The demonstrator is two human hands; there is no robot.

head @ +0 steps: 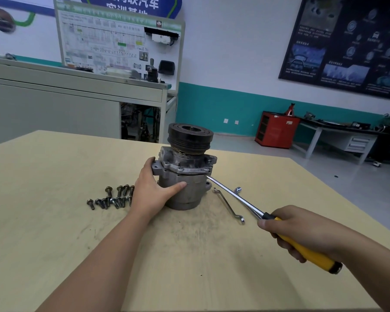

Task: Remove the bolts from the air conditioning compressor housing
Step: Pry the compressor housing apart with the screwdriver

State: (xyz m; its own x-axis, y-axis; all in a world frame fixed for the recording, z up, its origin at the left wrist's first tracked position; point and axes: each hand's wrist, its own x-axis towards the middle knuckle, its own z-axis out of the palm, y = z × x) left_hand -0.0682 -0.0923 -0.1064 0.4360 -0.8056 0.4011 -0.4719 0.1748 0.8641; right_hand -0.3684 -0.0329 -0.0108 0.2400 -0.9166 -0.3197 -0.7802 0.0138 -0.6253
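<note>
The grey air conditioning compressor (185,174) stands upright on the wooden table (54,221), its black pulley (190,137) on top. My left hand (154,188) grips the housing's left side, thumb across the front. My right hand (302,228) grips the yellow handle of a screwdriver (234,197). Its tip touches the seam under the housing's upper flange on the right side. Several removed bolts (112,198) lie on the table to the left of the compressor.
A bent ring spanner (229,206) lies on the table just right of the compressor, under the screwdriver shaft, with a small socket piece (238,189) behind it. The table's right edge runs diagonally near my right hand. A training board, red cabinet and workbenches stand far behind.
</note>
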